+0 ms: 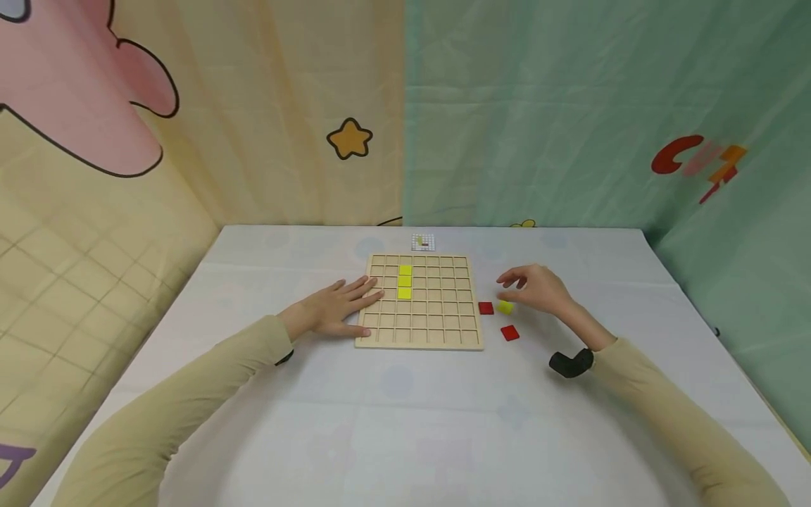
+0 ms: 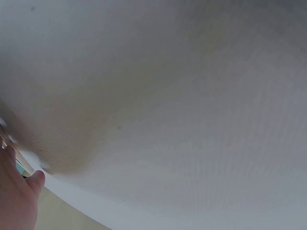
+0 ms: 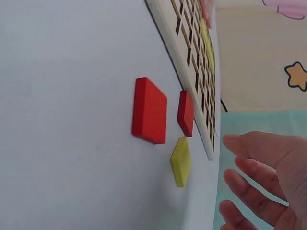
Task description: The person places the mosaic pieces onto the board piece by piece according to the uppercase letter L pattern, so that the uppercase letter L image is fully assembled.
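Two bare hands are at work over the bench [image 1: 393, 436]. The right hand [image 1: 537, 287] hovers by the loose yellow tile [image 1: 505, 308], right of the board, thumb and fingers well apart with nothing between them. The left hand [image 1: 332, 308] is spread wide and holds nothing, its fingertips and thumb resting on the left edge of the wooden grid board [image 1: 418, 346].

To lift that tile cleanly, I would bring thumb and forefinger down on opposite sides, pinch its edges rather than its face, and keep clear of the red tile [image 1: 486, 308] just beside it. The left hand's flat touch should steady the board; pressing harder on the rim might tip it.

Counted outward: one loose yellow tile; two loose red tiles, one near the board's right edge, the second red tile [image 1: 510, 333] nearer the front; three yellow tiles [image 1: 405, 281] in adjoining cells of one column; one board; one small printed card [image 1: 423, 242] beyond its far edge. Behind hang patterned curtains [image 1: 570, 105].
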The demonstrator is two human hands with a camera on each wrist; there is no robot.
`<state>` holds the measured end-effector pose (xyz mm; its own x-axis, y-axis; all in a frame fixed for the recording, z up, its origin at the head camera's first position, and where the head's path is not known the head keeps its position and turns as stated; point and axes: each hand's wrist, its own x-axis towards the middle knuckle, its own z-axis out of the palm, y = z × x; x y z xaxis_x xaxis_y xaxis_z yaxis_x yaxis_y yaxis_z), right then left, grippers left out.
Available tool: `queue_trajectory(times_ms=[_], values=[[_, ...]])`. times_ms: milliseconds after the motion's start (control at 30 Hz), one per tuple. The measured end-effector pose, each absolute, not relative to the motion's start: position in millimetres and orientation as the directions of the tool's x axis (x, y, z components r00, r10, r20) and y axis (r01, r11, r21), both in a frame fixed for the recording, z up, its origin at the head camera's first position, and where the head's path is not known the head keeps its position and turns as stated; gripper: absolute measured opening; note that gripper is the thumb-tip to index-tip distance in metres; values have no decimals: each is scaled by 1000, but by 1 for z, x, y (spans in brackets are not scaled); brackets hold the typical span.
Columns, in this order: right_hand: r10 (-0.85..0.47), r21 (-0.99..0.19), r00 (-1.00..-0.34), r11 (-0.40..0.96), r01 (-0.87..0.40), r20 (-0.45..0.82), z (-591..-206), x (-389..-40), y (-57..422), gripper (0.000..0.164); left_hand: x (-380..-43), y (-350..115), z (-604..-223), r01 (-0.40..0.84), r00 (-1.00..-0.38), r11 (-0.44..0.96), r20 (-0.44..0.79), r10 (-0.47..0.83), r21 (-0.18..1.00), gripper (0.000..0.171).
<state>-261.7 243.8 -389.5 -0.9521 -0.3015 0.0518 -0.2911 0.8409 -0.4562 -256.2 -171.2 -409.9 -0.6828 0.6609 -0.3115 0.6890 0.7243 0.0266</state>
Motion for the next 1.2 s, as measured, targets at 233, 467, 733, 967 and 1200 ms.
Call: queue_trajectory(times_ms=[233,467,733,967,1200], values=[[-292,-459,-956,844,-277,40,-400,-254,259,34,-257,-172,-411,694,-679,719,-307,667,28,83],[-281,-441,-960,861,-253,1,-406,-246,264,36,-257,-172,-412,702,-673,712,-304,674,22,83],[-257,-445,-966,870,-214,-37,-409,-242,261,35,-257,-171,-410,706,-671,708,-301,678,22,82],[-240,-434,-970,878,-201,-36,-411,-243,261,33,-256,-170,-410,705,-671,708,-295,680,28,82],[-243,-435,-969,877,-204,-35,-416,-246,260,32,-256,-171,-411,703,-675,711,-285,681,34,81]])
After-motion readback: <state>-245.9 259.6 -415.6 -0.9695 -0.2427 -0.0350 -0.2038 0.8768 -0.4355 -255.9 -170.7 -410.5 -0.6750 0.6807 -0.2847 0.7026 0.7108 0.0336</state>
